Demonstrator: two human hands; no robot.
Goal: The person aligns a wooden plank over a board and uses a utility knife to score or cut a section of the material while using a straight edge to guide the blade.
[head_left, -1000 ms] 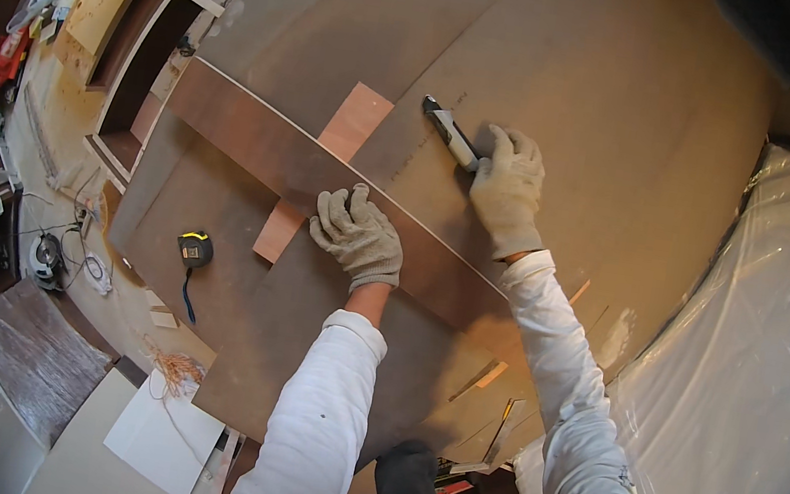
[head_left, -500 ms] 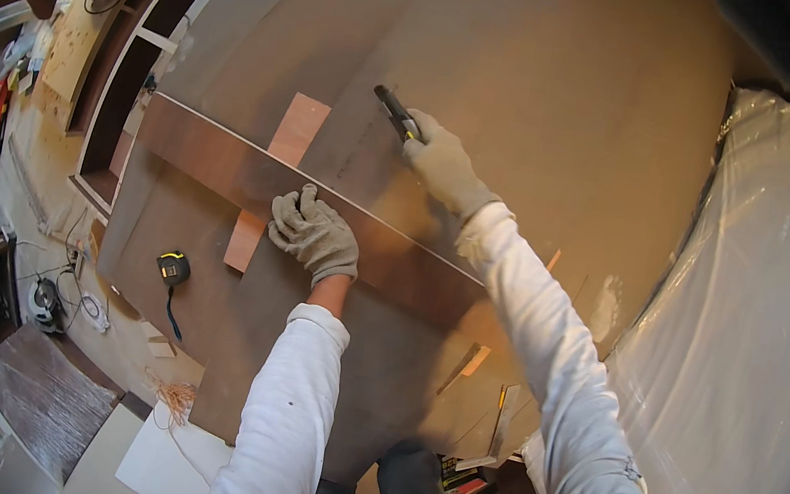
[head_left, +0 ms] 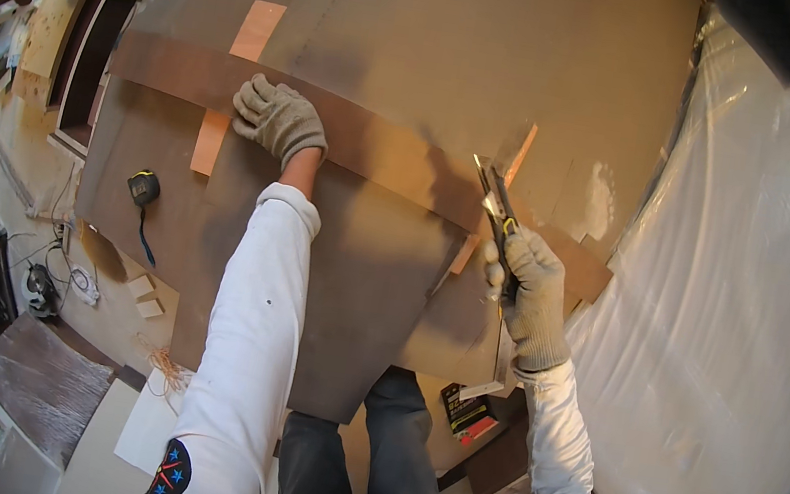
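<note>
My left hand (head_left: 279,117), in a grey knit glove, presses flat on a long brown board strip (head_left: 369,142) that lies across a large thin brown sheet (head_left: 354,251). My right hand (head_left: 532,292), gloved too, grips a utility knife (head_left: 498,211) with its blade pointing up at the strip's lower edge near the right end. Short orange wood battens (head_left: 238,73) (head_left: 518,158) lie under the strip at the left and right.
A black and yellow tape measure (head_left: 143,188) rests on the sheet at the left. Clear plastic sheeting (head_left: 742,296) covers the right side. Small wood offcuts (head_left: 146,295), cables and tools lie on the floor at lower left. A small red and black box (head_left: 467,414) lies by my legs.
My right hand has drawn the knife from the far end of the strip down toward me along its edge. The left hand stays pressed on the strip. My head has shifted.
</note>
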